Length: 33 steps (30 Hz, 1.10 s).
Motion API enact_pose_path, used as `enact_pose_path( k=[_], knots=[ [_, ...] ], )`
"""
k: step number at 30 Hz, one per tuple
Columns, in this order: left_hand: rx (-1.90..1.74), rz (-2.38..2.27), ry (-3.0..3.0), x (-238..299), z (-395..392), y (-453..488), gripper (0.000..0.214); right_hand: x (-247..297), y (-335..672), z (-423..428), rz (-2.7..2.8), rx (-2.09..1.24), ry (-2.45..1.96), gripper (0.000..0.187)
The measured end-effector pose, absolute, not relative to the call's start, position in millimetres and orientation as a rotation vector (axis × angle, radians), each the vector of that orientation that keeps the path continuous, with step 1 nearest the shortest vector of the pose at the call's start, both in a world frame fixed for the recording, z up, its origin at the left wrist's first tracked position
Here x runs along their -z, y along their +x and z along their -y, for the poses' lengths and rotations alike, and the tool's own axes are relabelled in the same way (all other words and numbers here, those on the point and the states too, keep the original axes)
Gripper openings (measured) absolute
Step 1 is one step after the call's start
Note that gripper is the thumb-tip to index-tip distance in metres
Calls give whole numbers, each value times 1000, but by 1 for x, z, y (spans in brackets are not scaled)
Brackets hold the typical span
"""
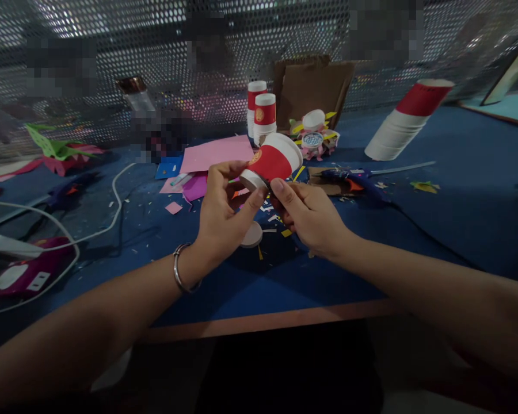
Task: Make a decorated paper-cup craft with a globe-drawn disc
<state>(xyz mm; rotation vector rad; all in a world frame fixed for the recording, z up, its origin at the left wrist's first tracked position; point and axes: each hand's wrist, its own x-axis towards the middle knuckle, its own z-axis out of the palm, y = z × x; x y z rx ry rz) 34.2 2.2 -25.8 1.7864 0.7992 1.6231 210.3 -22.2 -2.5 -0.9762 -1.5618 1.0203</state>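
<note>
A red and white paper cup (273, 163) lies on its side in the air above the blue table (435, 230), its mouth pointing away to the right. My left hand (224, 210) grips its base end, thumb and fingers curled round the rim; a metal bangle sits on that wrist. My right hand (308, 213) is closed beside it, thumb pressed against the cup's underside near the base. A small white paper disc (252, 236) lies on the table just below my hands.
Pink and purple paper sheets (216, 154), two upright cup stacks (264, 114), a paper-flower craft (314, 138), a brown bag (311, 86), a glue gun (349, 177) and a slanted cup stack (408, 118) lie beyond. Cables and a purple tool (26, 270) lie left. Mesh screen behind.
</note>
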Motion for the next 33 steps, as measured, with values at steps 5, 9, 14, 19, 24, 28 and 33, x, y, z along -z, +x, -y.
enact_pose_path(
  k=[5,9,14,19,24,28,33],
  knots=[
    [-1445,-724,1536,22,-5,31,48,2,212,21,1577,-1003,-963,70],
    [-1448,-721,1544,19,-2,32,46,4,212,22,1572,-1013,-973,69],
    [-1468,-715,1690,20,2,32,44,4,211,24,1574,-1021,-942,69],
    [-1518,-795,1787,21,6,32,40,1,211,25,1602,-1004,-937,71],
    [-1573,-796,1780,23,6,34,40,0,212,25,1614,-972,-940,68],
    [-1561,-792,1763,23,3,34,41,1,212,24,1592,-1001,-946,69],
    [-1554,-808,1839,26,2,35,40,1,210,23,1575,-1033,-945,72]
  ],
)
